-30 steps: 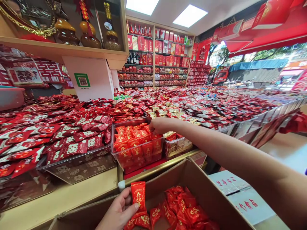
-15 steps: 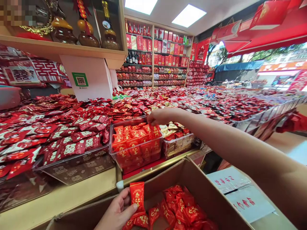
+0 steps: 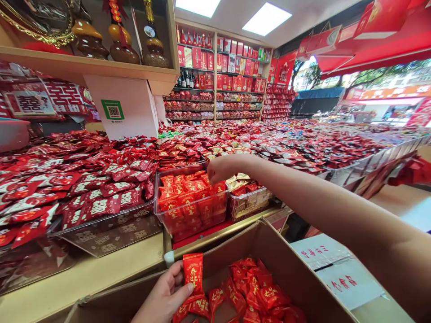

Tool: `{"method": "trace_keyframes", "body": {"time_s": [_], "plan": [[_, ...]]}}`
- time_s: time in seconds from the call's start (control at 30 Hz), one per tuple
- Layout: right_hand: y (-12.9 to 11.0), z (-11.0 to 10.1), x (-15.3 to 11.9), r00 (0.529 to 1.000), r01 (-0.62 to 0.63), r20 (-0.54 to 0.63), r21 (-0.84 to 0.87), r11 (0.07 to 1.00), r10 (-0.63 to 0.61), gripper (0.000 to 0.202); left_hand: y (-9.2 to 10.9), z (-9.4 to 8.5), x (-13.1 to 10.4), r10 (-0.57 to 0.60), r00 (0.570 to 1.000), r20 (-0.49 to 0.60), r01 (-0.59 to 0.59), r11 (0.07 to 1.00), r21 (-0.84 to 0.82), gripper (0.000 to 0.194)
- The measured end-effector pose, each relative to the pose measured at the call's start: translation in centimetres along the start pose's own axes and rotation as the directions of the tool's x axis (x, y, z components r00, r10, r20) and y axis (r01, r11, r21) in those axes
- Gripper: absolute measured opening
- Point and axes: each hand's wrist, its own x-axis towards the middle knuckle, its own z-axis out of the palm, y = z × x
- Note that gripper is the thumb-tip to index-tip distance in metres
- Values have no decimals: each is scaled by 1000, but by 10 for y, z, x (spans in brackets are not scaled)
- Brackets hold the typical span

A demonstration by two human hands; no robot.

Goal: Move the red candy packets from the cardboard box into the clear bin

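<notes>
My left hand (image 3: 168, 291) holds a red wrapped candy (image 3: 193, 274) with gold characters upright between thumb and fingers, over the open cardboard box (image 3: 232, 255). Inside that box lies a loose heap of similar red candies (image 3: 256, 291). Out in front, my right hand (image 3: 222, 168) reaches down over the right end of a clear plastic bin (image 3: 190, 215). Its fingers are curled closed against the candies there, and what they hold is hidden. Red candies (image 3: 188, 190) stand upright in rows within this bin.
On the left, a clear bin (image 3: 107, 235) is heaped with dark red packets. To the right, another clear bin (image 3: 251, 202) holds cream and red packets. A white box with a QR code (image 3: 123, 107) stands behind. White cartons (image 3: 336, 269) sit lower right.
My right hand has dipped slightly at the bin's right end, its fingers now covering part of a candy that showed before. My left hand keeps its candy in nearly the same place.
</notes>
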Motion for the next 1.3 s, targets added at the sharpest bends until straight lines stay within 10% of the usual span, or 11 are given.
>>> {"method": "trace_keyframes", "body": {"time_s": [0.6,1.3], "plan": [[11,-13,11,966,138,-224,45,989,-125,21,0,-1,0,-7,1000,25,7,1000,11,47],[4,2,10,999,49,12,58,997,-49,28,-6,-7,3,-48,993,111,48,999,10,45]]}}
